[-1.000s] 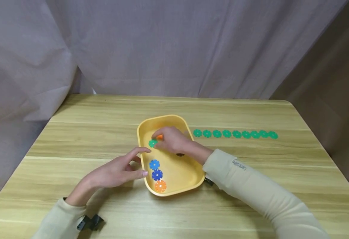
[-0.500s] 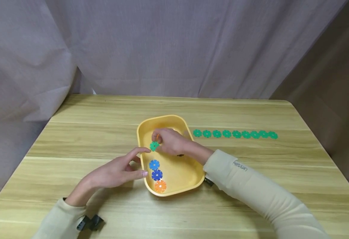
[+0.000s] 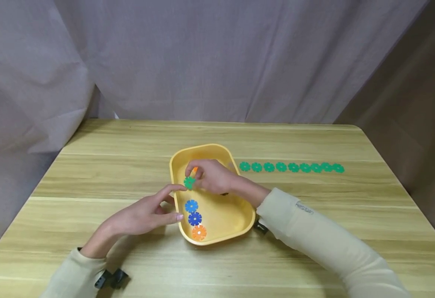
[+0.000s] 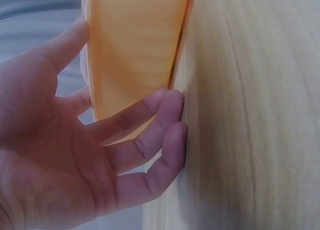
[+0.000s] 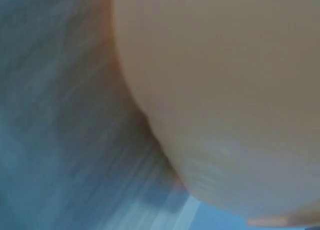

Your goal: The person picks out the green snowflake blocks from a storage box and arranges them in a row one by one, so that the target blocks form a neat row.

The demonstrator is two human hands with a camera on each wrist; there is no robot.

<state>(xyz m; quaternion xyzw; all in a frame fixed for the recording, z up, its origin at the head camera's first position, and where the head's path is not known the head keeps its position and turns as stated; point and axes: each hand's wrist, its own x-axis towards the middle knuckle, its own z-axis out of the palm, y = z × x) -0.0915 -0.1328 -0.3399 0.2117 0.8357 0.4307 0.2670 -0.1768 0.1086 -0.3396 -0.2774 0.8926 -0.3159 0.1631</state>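
Note:
A yellow plastic basin stands on the table. My left hand holds its left side, index finger over the rim and thumb at the rim lower down; in the left wrist view the other fingers lie bent by the outer wall. Inside the basin, my right hand pinches a tilted green snowflake disc between thumb and index finger. An orange disc shows behind those fingers. Light blue, dark blue and orange snowflake discs lie along the near left. The right wrist view is mostly blurred skin.
A row of several green snowflake discs runs rightward from the basin across the wooden table. A dark disc is partly hidden under the right wrist. Grey cloth hangs behind the table.
The right hand's fingers have curled in more, and the green disc has shifted slightly toward the near side and tilted. The left hand stays at the basin's rim.

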